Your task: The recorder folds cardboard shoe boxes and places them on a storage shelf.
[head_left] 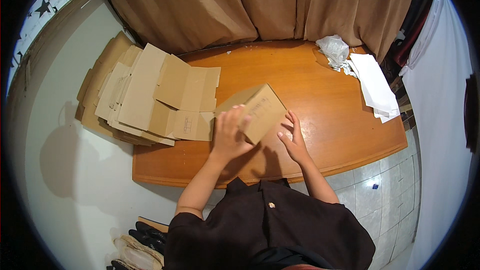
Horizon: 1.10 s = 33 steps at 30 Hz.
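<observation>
A closed brown cardboard box [265,116] is tilted over the near middle of the table, with dark print on the face turned toward me. My left hand [230,135] grips its left side, the fingers slightly blurred over the cardboard and the thumb by the lower corner. Beside the box's right edge is my right hand [296,142], thumb and fingers apart; its fingertips come close to the edge, and whether they touch it I cannot tell. To the left lies a stack of flattened cardboard boxes [140,90], the top one partly unfolded.
The wooden table [330,140] has a curved front edge close to my body. At its far right lie a crumpled clear plastic bag [333,49] and white paper sheets [372,82]. A brown curtain [200,10] hangs along the back. Dark shoes [150,235] sit at lower left.
</observation>
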Tool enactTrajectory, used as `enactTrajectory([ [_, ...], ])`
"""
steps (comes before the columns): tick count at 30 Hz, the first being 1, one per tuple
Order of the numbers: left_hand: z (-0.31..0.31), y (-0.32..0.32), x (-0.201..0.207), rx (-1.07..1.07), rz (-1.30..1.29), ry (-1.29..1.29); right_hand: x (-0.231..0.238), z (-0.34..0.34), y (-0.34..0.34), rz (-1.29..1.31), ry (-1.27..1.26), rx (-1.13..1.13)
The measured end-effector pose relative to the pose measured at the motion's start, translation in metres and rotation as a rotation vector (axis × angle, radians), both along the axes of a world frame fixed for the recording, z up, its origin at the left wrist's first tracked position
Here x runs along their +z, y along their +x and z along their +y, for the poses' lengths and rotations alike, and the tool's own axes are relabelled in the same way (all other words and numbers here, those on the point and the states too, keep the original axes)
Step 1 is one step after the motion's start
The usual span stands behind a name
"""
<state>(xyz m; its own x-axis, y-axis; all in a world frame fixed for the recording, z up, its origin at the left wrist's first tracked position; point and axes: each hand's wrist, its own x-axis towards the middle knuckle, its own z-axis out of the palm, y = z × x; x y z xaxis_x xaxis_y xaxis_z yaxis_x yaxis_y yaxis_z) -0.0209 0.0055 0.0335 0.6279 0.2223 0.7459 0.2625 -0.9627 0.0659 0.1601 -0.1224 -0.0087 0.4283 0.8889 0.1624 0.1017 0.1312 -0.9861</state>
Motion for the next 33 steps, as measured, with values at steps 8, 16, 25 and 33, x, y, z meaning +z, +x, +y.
enactTrajectory([
  [8, -0.052, 0.041, -0.053, -0.472, 0.22, -0.202, -0.044, -0.019, 0.017, 0.31, -0.113, -0.153],
  [16, -0.008, 0.047, -0.059, -0.343, 0.501, -0.189, -0.099, -0.054, 0.062, 0.696, -0.168, -0.38],
  [25, 0.018, 0.077, -0.053, -0.475, 0.583, -0.201, -0.125, -0.101, 0.094, 0.725, -0.108, -0.576],
  [33, 0.031, 0.165, 0.009, -0.01, 0.311, -0.29, -0.092, -0.12, 0.098, 0.301, -0.12, -0.598],
])
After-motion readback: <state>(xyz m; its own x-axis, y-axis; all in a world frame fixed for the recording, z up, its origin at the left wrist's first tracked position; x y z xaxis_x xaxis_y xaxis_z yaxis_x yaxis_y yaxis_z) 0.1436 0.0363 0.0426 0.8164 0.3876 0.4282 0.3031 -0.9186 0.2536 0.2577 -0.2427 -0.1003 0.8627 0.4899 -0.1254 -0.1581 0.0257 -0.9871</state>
